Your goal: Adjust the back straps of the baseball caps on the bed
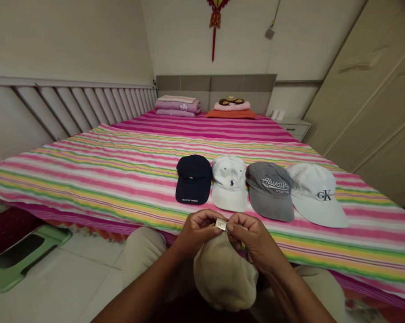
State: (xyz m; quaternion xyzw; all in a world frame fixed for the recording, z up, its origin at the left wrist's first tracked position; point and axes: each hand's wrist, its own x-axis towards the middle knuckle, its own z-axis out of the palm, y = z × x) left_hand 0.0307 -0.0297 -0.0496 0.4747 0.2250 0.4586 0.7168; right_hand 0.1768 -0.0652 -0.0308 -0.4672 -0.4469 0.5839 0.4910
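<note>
Four caps, one navy (193,179), line the bed (121,166) beyond both hands (202,231) (247,231), pinching one buckle (221,224) (metallic).

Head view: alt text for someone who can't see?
Left hand and right hand pinch the metallic buckle of a beige cap. Beyond, left to right: navy cap, white cap, gray cap, second white cap, on a striped bedspread.

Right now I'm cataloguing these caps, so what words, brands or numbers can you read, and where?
"BELIEVE IN YOURSELF": brim of navy cap; mark above too small.
"Always": grey cap; smaller text beneath unreadable.
"CK" or "GK": rightmost white cap, first letter unclear.
Metal buckle on beige cap: marks too blurred.
Other white cap: emblem, no text.
</note>
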